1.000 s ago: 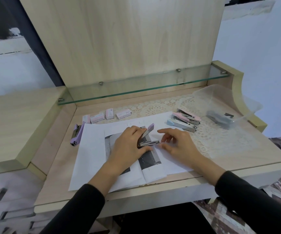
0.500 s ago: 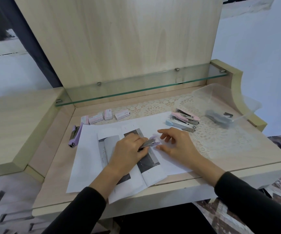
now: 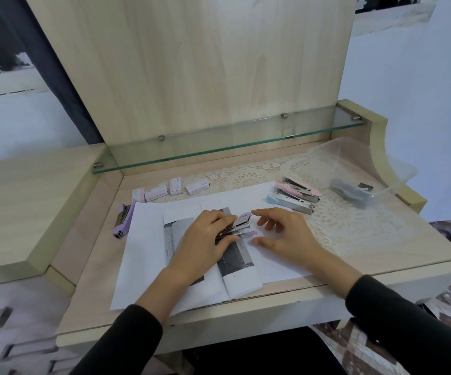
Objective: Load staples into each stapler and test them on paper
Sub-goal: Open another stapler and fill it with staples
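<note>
My left hand (image 3: 205, 239) grips a small lilac stapler (image 3: 239, 226) lying on the printed paper (image 3: 235, 261), its top slightly raised. My right hand (image 3: 286, 236) hovers just right of the stapler's tip, fingers spread, resting on the white sheets (image 3: 143, 253) and holding nothing. A second lilac stapler (image 3: 122, 220) lies at the left edge of the paper. Two pink staplers (image 3: 298, 189) and a blue one (image 3: 290, 203) lie together at the back right. Several small staple boxes (image 3: 174, 188) stand in a row behind the paper.
A clear plastic container (image 3: 359, 169) at the right back holds dark items (image 3: 351, 192). A lace mat (image 3: 340, 223) covers the right of the desk. A glass shelf (image 3: 219, 147) runs along the back panel. Drawers (image 3: 7, 320) sit at lower left.
The stapler's lid, standing wide open a second ago, has come down almost flat under my left hand. My right hand stays beside its tip, fingers a little more spread.
</note>
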The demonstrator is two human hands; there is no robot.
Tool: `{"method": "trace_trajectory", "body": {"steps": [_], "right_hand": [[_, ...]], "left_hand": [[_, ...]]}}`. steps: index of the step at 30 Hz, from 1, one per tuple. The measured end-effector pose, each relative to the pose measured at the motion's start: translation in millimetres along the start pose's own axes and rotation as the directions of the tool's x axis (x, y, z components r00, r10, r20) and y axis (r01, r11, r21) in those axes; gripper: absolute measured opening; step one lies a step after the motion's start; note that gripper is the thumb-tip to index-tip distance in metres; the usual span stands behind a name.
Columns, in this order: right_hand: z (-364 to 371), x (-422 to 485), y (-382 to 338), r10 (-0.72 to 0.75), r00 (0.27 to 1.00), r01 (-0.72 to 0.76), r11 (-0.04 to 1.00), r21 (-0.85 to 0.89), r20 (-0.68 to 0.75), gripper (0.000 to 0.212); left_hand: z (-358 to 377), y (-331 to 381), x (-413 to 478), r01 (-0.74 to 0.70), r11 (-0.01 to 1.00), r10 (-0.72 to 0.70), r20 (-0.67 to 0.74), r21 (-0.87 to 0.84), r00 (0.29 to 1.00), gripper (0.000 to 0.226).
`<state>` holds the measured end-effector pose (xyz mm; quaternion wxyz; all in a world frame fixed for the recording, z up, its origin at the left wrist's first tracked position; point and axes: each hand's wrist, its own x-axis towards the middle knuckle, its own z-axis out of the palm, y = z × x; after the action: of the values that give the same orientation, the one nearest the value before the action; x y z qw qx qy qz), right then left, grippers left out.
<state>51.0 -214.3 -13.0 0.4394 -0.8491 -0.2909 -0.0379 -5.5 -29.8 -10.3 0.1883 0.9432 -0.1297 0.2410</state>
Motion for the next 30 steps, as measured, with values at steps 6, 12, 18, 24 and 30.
{"method": "trace_trajectory", "body": {"steps": [6,12,18,24,30], "right_hand": [[-6.3,0.1,-2.9,-0.015,0.997,0.019,0.998,-0.062,0.069,0.036],[5.3,-8.7,-15.9,-0.166,0.952,0.229,0.943,-0.239,0.259,0.044],[5.4,-2.9,-24.9,-0.079,0.985,0.088,0.995,-0.052,0.152,0.022],[2.0,10.7,-56.9,0.093,0.996,-0.080,0.867,0.493,-0.003,0.023],[-0.3,13.2,-65.1,0.074,0.997,-0.078,0.812,0.578,0.030,0.018]], "left_hand": [[-22.4,5.1,3.0,0.240,0.894,-0.275,-0.040,-0.379,0.961,0.027],[-39.5,4.9,1.8,0.378,0.639,-0.480,0.036,-0.670,0.877,0.020],[-47.4,0.8,0.9,0.381,0.293,-0.550,0.171,-0.877,0.817,0.022],[-47.9,13.9,-3.0,0.398,0.286,-0.425,0.257,-0.872,0.868,0.030],[-44.6,23.5,-8.1,0.428,0.240,-0.372,0.325,-0.871,0.870,0.033]]}}
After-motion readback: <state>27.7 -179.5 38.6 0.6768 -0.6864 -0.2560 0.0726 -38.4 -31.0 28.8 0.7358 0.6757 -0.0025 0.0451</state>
